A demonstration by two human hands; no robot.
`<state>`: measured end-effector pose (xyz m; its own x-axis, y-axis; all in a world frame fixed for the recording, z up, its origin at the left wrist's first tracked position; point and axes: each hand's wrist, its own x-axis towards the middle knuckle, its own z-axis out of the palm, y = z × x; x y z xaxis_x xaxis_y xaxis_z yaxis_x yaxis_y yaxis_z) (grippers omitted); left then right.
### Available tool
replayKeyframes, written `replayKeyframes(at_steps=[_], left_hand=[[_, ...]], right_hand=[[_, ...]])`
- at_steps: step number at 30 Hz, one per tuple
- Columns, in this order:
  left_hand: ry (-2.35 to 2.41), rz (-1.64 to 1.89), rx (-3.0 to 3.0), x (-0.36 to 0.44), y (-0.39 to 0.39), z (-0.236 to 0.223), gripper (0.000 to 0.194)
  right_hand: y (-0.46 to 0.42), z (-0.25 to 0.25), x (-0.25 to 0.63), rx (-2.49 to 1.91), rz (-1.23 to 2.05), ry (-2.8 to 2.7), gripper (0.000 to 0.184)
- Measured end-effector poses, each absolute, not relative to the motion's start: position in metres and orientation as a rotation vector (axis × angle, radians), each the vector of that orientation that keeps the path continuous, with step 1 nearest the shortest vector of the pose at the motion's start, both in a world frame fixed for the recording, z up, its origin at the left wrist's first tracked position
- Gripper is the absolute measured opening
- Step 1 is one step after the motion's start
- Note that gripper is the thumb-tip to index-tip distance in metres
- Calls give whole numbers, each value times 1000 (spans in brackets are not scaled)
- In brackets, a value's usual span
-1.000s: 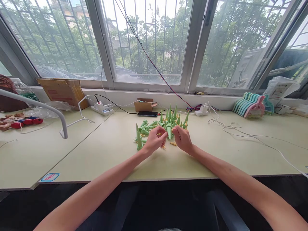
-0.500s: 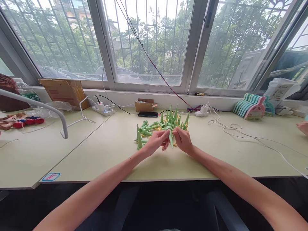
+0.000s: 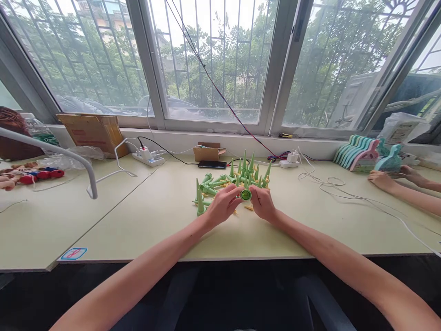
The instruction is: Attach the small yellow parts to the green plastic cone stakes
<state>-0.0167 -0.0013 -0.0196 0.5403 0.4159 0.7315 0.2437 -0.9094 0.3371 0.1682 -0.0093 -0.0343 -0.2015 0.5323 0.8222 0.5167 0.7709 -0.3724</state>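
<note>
My left hand [image 3: 223, 205] and my right hand [image 3: 262, 202] meet over the pale table [image 3: 165, 220], both pinched on one green cone [image 3: 245, 194] whose round open end faces me. Just behind them lies a pile of green cones [image 3: 234, 179], some upright, some on their sides, mixed with small yellow pieces [image 3: 248, 207]. A single upright cone [image 3: 199, 202] stands left of my left hand.
A black phone [image 3: 212, 164] and small cardboard box [image 3: 207, 151] lie behind the pile. A power strip [image 3: 149, 158] and cables sit at back left, white wires [image 3: 344, 191] at right. Another person's hands [image 3: 389, 178] hold a teal item beside stacked pastel pieces [image 3: 354, 149]. A lamp arm [image 3: 62, 156] crosses left.
The cone was turned from hanging point-down to open end facing me. Another person's hands have come in at the right with a teal item.
</note>
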Motion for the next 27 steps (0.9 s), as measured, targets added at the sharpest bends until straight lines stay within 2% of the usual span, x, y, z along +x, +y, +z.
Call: replayKeyframes(at_steps=[5, 10, 14, 20, 27], left_hand=[[638, 1315, 2577, -15, -1, -20, 23], [825, 1293, 2177, -3, -10, -15, 21], [766, 1239, 1858, -1, -14, -8, 21], [613, 896, 1552, 0, -16, -1, 51], [460, 797, 1397, -5, -14, -3, 45]], right_hand=[[-9, -33, 167, -787, -40, -1835, 39], [-11, -29, 165, -774, -131, -1808, 38], [-13, -27, 165, -797, -161, -1779, 40], [-15, -25, 166, -796, -151, -1782, 39], [-13, -29, 169, -769, -62, -1841, 39]])
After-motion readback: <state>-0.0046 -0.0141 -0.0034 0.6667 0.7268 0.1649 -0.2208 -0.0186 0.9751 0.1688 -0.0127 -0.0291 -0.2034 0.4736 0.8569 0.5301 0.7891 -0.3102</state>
